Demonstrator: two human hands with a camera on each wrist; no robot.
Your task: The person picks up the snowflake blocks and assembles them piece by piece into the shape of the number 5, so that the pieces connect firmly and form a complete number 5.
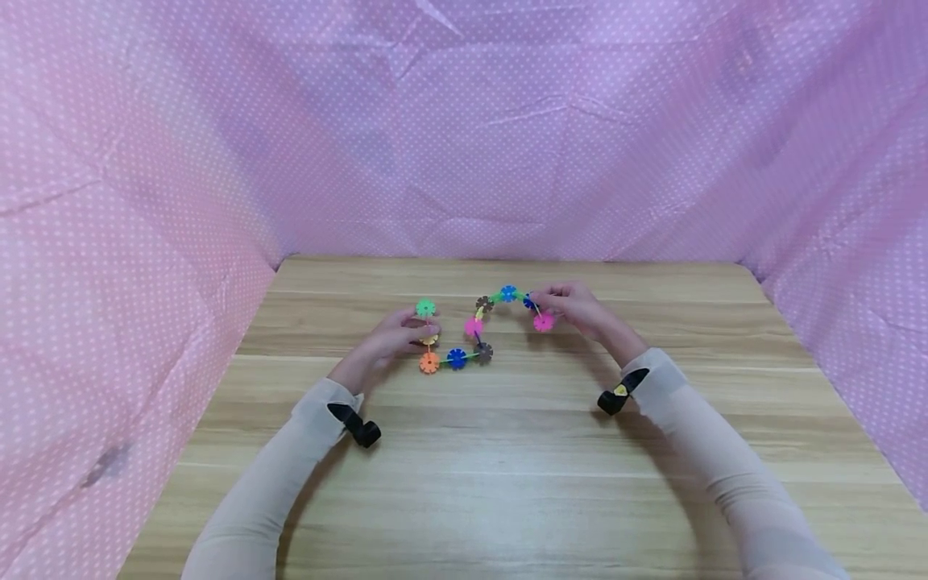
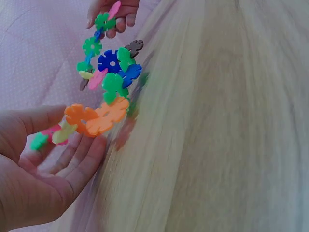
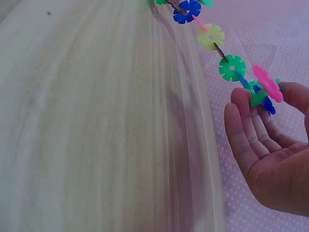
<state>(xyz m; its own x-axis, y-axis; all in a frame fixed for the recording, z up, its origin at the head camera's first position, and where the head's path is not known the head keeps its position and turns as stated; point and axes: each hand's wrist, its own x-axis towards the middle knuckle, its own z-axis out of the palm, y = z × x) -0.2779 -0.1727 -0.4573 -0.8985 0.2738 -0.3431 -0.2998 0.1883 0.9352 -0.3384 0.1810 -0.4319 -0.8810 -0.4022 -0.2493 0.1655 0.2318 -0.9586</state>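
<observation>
A winding chain of notched plastic snowflake discs [image 1: 457, 358], in green, orange, blue, brown, pink and yellow, stretches between both hands above the table. My left hand [image 1: 395, 334] holds its left end near a yellow disc [image 2: 65, 131], thumb on one side and fingers on the other. Beside that grip are orange discs [image 2: 108, 116], and a green disc [image 1: 425, 308] sticks out at the far tip. At the other end, my right hand [image 1: 583, 310] pinches the chain by a dark blue disc [image 3: 264, 100]. A pink disc [image 3: 268, 83] sits beside its thumb.
The wood-grain table [image 1: 471, 483] lies beneath both arms. Pink dotted cloth [image 1: 464, 145] hangs behind the table and along its sides. Each sleeve cuff carries a black strapped wrist camera [image 1: 355, 425].
</observation>
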